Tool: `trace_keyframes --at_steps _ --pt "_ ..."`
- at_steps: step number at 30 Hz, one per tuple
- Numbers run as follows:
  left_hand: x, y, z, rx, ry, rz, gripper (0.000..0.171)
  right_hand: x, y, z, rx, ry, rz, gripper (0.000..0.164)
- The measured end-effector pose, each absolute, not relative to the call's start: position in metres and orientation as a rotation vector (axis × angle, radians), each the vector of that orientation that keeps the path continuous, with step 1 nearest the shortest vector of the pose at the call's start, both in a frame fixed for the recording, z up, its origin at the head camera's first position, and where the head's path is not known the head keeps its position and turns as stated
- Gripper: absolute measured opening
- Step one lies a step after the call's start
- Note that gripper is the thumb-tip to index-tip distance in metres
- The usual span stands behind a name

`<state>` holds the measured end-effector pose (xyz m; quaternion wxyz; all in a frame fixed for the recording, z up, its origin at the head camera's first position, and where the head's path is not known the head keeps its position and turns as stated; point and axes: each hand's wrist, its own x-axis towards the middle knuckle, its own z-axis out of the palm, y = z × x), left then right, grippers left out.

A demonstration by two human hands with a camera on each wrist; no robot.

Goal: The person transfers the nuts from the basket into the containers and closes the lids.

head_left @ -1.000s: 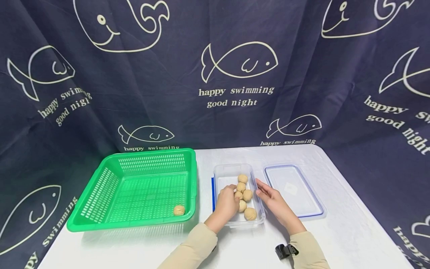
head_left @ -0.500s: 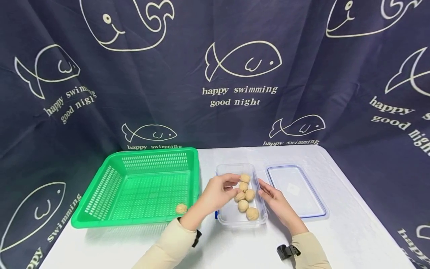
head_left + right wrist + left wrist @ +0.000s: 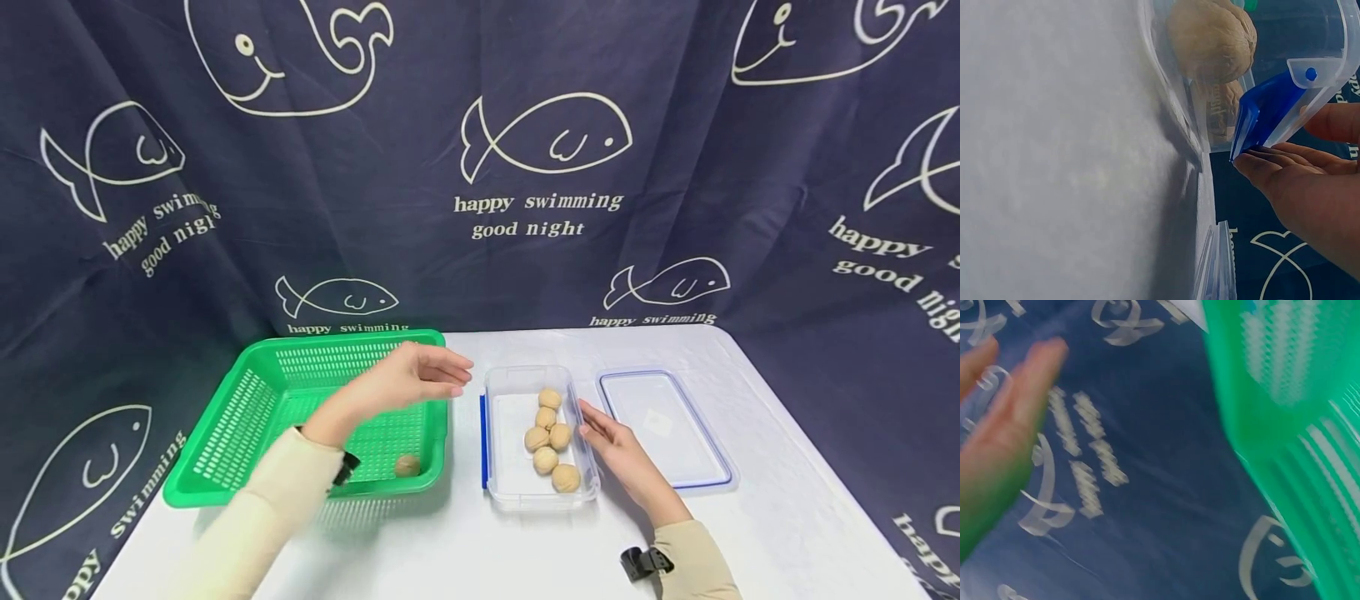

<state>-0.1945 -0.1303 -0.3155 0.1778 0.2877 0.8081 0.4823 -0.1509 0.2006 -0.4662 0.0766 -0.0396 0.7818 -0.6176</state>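
Note:
My left hand is in the air over the right side of the green basket, fingers extended and holding nothing. The left wrist view shows that hand blurred, beside the basket wall. One walnut lies in the basket's near right corner. Several walnuts sit in the clear plastic box, mostly along its right half. My right hand rests against the box's right side, fingers fairly straight. In the right wrist view its fingertips touch the blue latch flap, with the thumb near the rim.
A clear lid with a blue seal lies flat on the white table, right of the box. Another blue latch flap hangs down on the box's left side. A dark blue fish-print curtain stands behind the table.
My left hand has left the walnuts in the box, lifted, and moved left over the basket. The right hand stays at the box's side. The head view has shifted slightly.

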Motion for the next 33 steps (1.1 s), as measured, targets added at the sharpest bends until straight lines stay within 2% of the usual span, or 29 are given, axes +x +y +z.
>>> trace_keyframes --at_steps 7,12,22,33 --pt "-0.242 -0.187 -0.338 0.794 2.030 1.196 0.041 -0.151 0.200 -0.467 -0.098 2.348 -1.836 0.053" --pt "-0.262 -0.207 -0.360 0.726 1.900 1.090 0.040 -0.152 0.202 -0.470 -0.103 2.358 -1.832 0.053" --pt "-0.265 -0.196 -0.391 0.674 1.711 0.849 0.042 -0.152 0.200 -0.467 -0.127 2.331 -1.852 0.054" --pt "-0.257 -0.189 -0.413 0.573 1.787 0.627 0.033 -0.152 0.200 -0.467 -0.130 2.319 -1.847 0.054"
